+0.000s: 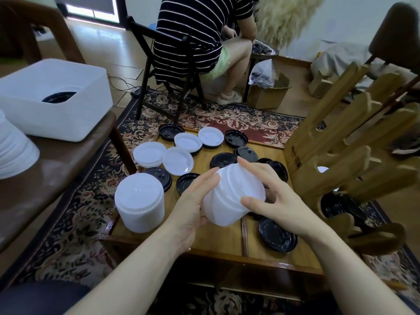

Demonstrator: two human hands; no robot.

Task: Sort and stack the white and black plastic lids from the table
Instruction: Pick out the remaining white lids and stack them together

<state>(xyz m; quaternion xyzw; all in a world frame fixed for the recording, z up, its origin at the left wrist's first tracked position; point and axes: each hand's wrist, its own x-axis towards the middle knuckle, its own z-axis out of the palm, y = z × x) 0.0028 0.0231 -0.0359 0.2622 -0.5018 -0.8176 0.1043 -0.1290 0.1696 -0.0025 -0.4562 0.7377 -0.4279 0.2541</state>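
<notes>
Between both hands I hold a tilted stack of white lids (231,194) above the low wooden table (222,244). My left hand (193,201) cups its left side and bottom. My right hand (270,192) grips its top and right side, fingers spread. A second, upright stack of white lids (139,203) stands at the table's left front corner. Loose white lids (178,160) lie at the back left. Loose black lids (277,234) lie scattered over the back, middle and right front.
A white bin (56,114) holding black lids sits on a brown seat at the left. A wooden rack (345,155) stands at the table's right edge. A person in a striped shirt (193,35) sits on a folding chair behind the table.
</notes>
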